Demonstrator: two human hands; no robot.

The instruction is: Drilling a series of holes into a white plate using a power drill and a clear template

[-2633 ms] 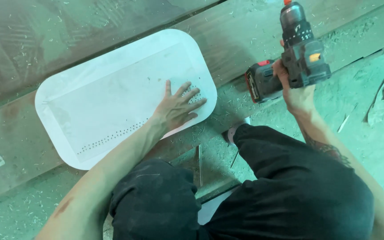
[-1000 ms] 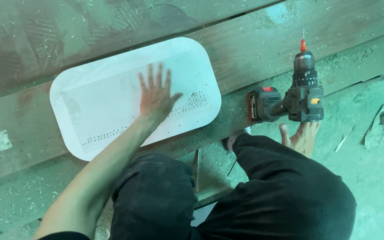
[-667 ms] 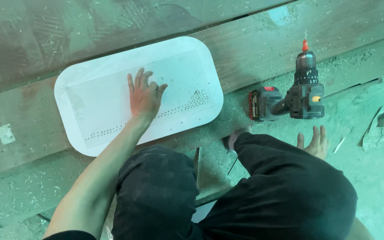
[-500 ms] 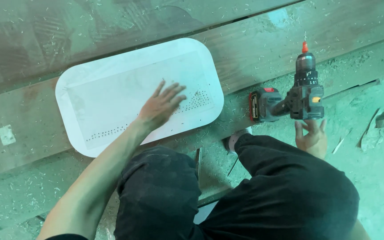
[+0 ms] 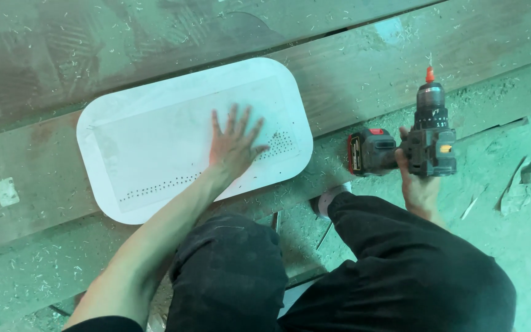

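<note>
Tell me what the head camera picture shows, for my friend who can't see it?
A person's left hand lies flat on a white rounded panel with rows of small holes, while the right hand grips a cordless drill. Wood shavings cover the planks.

Both forearms bare to above the elbow; dark sleeve edge just visible at the left upper arm, bottom of frame. Left hand and right hand bare: no gloves, rings or watch visible. Black trousers, loose, creased at the knees. Pale shoe tip beside the right knee.
</note>
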